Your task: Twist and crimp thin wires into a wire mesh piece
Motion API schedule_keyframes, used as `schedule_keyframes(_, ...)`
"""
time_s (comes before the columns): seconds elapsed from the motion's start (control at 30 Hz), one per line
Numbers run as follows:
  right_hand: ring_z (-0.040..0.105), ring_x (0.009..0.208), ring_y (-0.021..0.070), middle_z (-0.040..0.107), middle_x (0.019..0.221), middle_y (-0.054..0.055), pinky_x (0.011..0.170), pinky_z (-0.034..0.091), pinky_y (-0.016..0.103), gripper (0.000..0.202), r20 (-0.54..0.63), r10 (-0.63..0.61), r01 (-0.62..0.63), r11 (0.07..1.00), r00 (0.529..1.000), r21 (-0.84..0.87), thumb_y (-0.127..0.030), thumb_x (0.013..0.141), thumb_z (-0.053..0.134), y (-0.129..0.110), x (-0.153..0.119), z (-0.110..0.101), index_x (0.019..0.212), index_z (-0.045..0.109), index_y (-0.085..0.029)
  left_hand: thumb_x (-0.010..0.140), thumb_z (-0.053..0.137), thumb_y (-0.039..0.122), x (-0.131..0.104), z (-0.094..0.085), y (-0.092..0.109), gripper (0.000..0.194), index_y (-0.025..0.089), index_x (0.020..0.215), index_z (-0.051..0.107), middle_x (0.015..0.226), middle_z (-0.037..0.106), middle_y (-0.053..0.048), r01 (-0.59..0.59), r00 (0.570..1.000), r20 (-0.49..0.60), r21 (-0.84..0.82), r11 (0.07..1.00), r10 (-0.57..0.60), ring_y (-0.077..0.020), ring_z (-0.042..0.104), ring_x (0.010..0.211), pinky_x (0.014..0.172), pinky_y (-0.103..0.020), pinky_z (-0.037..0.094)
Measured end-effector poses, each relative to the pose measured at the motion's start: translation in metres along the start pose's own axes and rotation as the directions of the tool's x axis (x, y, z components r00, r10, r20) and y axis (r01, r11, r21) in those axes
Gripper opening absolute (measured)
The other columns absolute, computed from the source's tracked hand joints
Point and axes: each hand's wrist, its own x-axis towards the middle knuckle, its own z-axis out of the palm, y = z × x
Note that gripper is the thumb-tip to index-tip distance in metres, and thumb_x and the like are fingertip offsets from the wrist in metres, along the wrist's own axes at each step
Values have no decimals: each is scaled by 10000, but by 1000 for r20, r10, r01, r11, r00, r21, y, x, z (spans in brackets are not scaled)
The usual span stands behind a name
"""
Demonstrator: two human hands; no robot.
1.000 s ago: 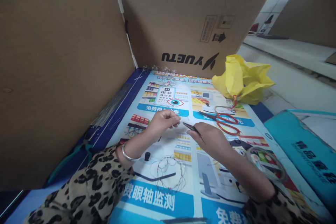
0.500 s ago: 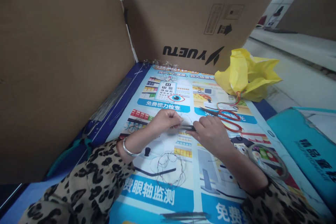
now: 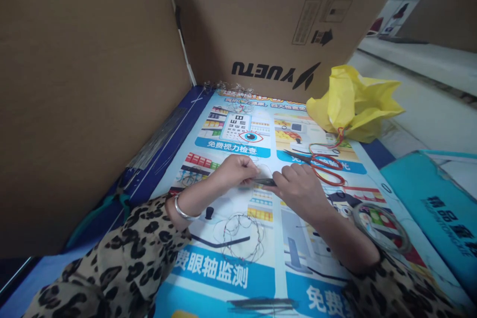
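My left hand (image 3: 236, 171), with a silver bangle at the wrist, pinches a thin wire that is hard to make out at the fingertips. My right hand (image 3: 300, 189) is closed around dark metal tweezers (image 3: 265, 182). Their tips point left and meet the fingertips of my left hand; the rest is hidden in my palm. Below the hands, a loose ring of thin beaded wire (image 3: 243, 238) lies on the printed poster (image 3: 261, 278). Near the front edge rests a bundle of dark straight wires (image 3: 263, 304).
Red-handled scissors (image 3: 328, 169) lie beyond my right hand, by a yellow bag (image 3: 346, 104). A wire coil (image 3: 404, 236) and a teal box (image 3: 428, 208) are at right. Green-handled pliers (image 3: 121, 198) lie at left. Cardboard walls (image 3: 93, 84) rise left and behind.
The tweezers' prongs, seen slightly apart before, now look closer together at my left fingertips. Both hands stay nearly in place; the view shifts slightly.
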Motion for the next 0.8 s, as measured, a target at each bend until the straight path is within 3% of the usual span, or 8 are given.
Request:
schedule_keyframes(0.53, 392, 652, 191, 513, 634, 51, 611, 199, 324, 340, 28, -9, 9, 1000, 1000, 0, -457, 843, 458, -3, -2, 3, 654, 525, -183, 689, 588, 215, 0, 2, 1, 132, 143, 605, 516, 454, 514, 46, 0, 1000, 27, -17, 1000, 1, -48, 438, 396, 426, -180, 368)
schedule_keyframes(0.8, 384, 652, 184, 499, 619, 49, 613, 210, 315, 348, -41, 16, -16, 1000, 999, 8, -459, 837, 470, -2, -2, 3, 632, 520, -182, 700, 593, 232, -2, 2, 2, 161, 141, 597, 508, 444, 500, 51, -30, 999, 13, -11, 999, 31, -49, 430, 392, 414, -168, 342)
